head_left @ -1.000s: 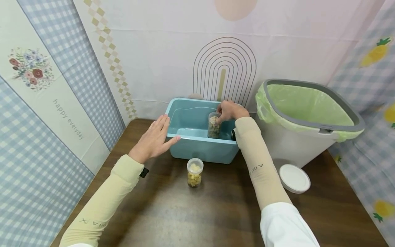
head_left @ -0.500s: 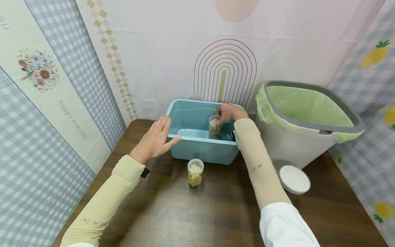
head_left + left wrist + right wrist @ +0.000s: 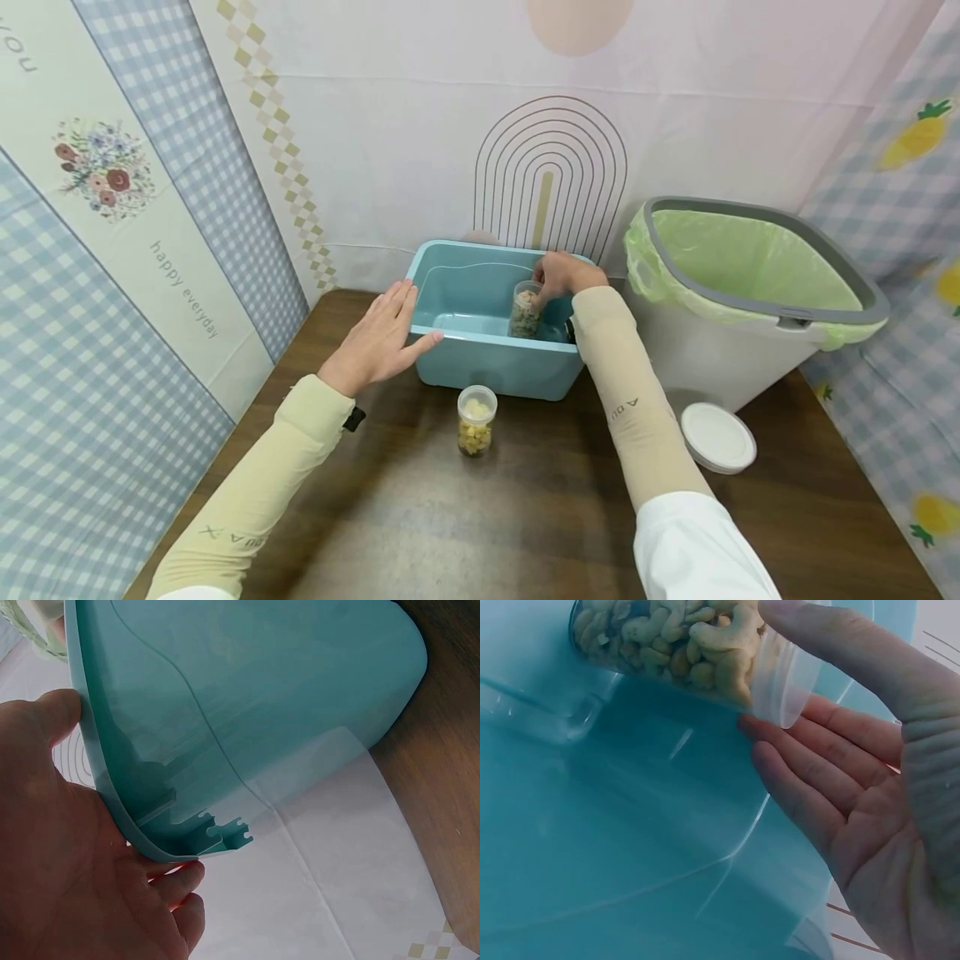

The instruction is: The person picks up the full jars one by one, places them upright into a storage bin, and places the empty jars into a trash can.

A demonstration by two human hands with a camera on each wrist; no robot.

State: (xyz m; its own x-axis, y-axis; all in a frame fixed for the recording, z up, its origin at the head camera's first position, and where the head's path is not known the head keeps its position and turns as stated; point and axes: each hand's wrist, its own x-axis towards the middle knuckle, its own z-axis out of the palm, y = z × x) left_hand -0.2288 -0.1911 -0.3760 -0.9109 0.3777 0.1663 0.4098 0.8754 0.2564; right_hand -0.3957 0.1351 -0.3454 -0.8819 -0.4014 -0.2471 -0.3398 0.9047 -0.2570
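Observation:
My right hand (image 3: 567, 274) reaches into the light blue plastic bin (image 3: 495, 367) and holds a clear plastic jar of cashews (image 3: 525, 315) by its upper end. The right wrist view shows the thumb on one side of the jar's translucent rim (image 3: 786, 694), the fingertips at the other. My left hand (image 3: 378, 337) lies against the bin's left rim, its fingers straight; in the left wrist view the thumb meets the rim (image 3: 94, 750). In front of the bin stands a second clear jar (image 3: 476, 423), filled with yellow pieces.
Right of the bin stands a tall white trash can (image 3: 697, 358) with a grey rim and green liner. White round lids (image 3: 720, 437) lie in front of it on the dark wooden table (image 3: 465, 533). Patterned cloth (image 3: 397, 150) hangs behind and at both sides.
The cashew jar has shifted slightly right inside the bin, with my right hand still at it. My left hand has stayed at the rim. The head view has shifted a little.

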